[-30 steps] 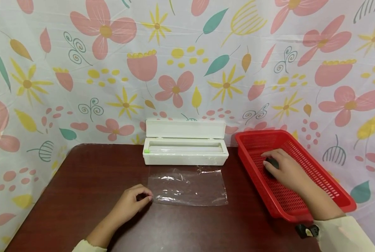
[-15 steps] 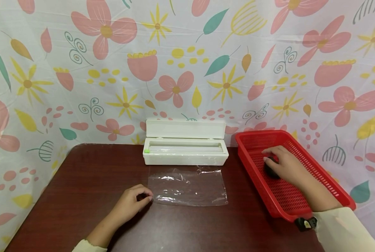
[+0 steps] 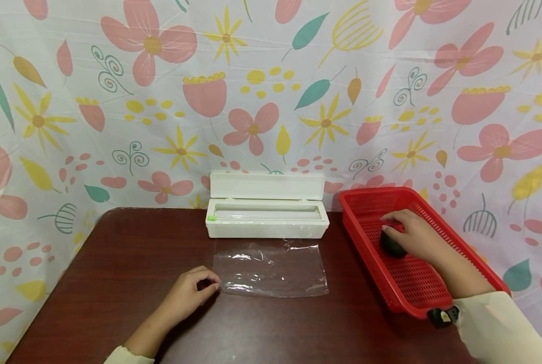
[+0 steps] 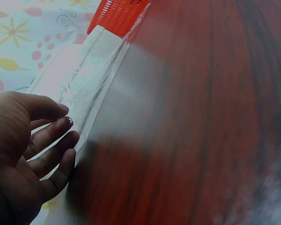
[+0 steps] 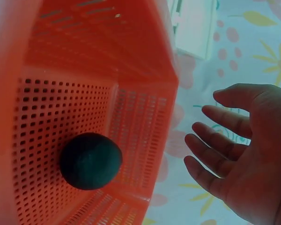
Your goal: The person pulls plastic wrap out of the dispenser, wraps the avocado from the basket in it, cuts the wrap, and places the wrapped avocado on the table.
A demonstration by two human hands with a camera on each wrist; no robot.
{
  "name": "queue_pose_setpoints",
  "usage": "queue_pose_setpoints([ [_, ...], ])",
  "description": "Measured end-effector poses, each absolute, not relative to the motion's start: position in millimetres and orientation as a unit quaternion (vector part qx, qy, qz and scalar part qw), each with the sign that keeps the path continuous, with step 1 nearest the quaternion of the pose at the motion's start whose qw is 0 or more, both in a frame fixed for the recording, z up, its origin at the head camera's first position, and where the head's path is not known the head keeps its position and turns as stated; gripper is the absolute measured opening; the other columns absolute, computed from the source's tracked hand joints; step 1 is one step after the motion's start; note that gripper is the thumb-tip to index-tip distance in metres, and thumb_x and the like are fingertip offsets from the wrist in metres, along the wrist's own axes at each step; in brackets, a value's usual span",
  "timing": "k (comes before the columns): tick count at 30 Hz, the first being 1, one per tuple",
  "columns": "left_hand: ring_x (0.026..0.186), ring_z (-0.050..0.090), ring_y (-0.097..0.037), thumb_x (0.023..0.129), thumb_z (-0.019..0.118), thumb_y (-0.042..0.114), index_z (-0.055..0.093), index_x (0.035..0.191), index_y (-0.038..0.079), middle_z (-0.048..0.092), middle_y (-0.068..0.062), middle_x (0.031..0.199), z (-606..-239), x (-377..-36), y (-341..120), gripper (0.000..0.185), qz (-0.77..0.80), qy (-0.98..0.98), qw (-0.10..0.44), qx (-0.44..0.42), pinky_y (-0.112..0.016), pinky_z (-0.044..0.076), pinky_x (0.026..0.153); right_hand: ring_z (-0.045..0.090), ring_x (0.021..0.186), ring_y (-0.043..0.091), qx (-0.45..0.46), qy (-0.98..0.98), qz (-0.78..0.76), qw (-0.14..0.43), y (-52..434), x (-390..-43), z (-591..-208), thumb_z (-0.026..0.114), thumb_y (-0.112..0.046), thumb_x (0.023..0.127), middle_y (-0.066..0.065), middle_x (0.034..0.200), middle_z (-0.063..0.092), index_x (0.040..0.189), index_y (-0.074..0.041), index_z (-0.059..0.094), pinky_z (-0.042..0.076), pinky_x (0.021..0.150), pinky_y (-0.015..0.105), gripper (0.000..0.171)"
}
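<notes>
My left hand (image 3: 190, 293) has thumb and index fingertips together at the front left corner of a clear plastic film (image 3: 271, 270), pinching it. A glint shows on the index fingertip in the left wrist view. The film lies on the table in front of a white lidded box (image 3: 268, 230), whose lid stands up. My right hand (image 3: 414, 235) hovers over a red basket (image 3: 373, 273), close to a dark, rounded, egg-shaped thing (image 3: 391, 247) in it. In the right wrist view its fingers are relaxed, apart from the dark thing (image 5: 90, 161).
A roll of film (image 3: 266, 215) sits inside the white box, with a small green piece (image 3: 212, 218) at its left edge. The dark red-brown table (image 3: 253, 328) meets a flower-printed cloth (image 3: 253, 76) behind. The basket stands right of the box, with raised walls.
My right hand has loosened from the dark rounded thing and lifted slightly back, so more of it shows in the basket. The left hand and film have stayed put.
</notes>
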State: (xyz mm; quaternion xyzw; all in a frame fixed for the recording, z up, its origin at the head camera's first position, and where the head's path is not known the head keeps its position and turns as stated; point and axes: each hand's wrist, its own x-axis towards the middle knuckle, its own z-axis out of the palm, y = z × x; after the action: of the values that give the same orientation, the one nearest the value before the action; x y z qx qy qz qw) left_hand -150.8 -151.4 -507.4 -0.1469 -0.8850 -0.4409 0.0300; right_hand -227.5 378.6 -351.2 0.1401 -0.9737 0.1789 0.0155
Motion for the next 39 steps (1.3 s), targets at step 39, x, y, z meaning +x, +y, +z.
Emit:
queue_pose_setpoints([
  [39, 0.091, 0.06, -0.004, 0.096, 0.071, 0.023, 0.074, 0.088, 0.021, 0.064, 0.018, 0.092, -509, -151, -152, 0.008, -0.437, -0.888, 0.014, -0.143, -0.023, 0.05, 0.081, 0.059, 0.101, 0.033, 0.099, -0.975, 0.189, -0.068, 415, -268, -374, 0.063, -0.025, 0.099, 0.024, 0.115, 0.066, 0.127, 0.006, 0.06, 0.052, 0.088, 0.054, 0.042],
])
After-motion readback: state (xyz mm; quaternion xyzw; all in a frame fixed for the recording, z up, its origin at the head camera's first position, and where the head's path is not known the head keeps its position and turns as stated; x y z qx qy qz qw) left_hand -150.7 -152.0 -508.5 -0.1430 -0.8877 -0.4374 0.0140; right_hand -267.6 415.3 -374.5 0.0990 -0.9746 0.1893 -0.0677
